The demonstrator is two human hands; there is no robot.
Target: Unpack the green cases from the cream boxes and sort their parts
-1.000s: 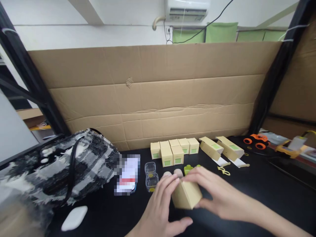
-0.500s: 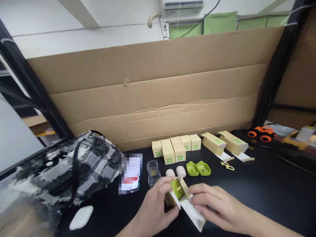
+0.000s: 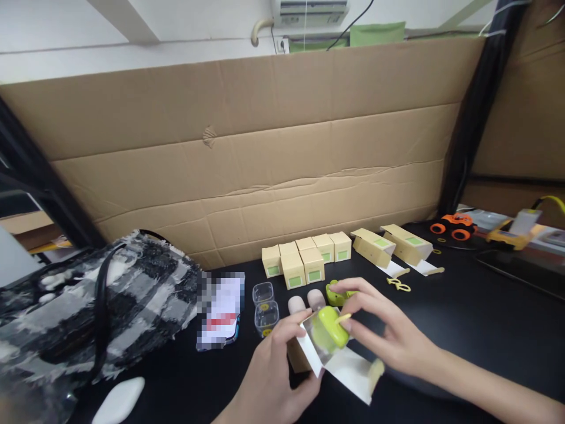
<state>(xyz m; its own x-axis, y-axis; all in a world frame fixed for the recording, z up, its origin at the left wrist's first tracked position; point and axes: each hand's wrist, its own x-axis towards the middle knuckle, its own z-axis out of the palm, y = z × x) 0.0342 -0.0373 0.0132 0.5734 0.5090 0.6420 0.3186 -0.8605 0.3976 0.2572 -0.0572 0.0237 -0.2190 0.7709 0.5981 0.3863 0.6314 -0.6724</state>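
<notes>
My left hand (image 3: 269, 377) grips a small tan cardboard box (image 3: 299, 359) whose white inner flap (image 3: 353, 374) hangs open toward the right. My right hand (image 3: 388, 335) pinches a lime-green plastic piece (image 3: 330, 327) at the box's mouth, partly out of the box. Just behind my hands lie two pale pink caps (image 3: 304, 302) and another green piece (image 3: 334, 292), partly hidden by my right fingers.
Several shut small tan boxes (image 3: 304, 259) stand by the cardboard wall (image 3: 265, 176); two long open boxes (image 3: 392, 244) lie to their right. Two clear cups (image 3: 263, 306), a phone (image 3: 220, 309), a plaid bag (image 3: 101, 300), a white mouse (image 3: 119, 400) and an orange toy car (image 3: 454, 226) are around.
The box was shut between my hands, then its flap came open. My right hand has since drawn the green piece partly out of the box.
</notes>
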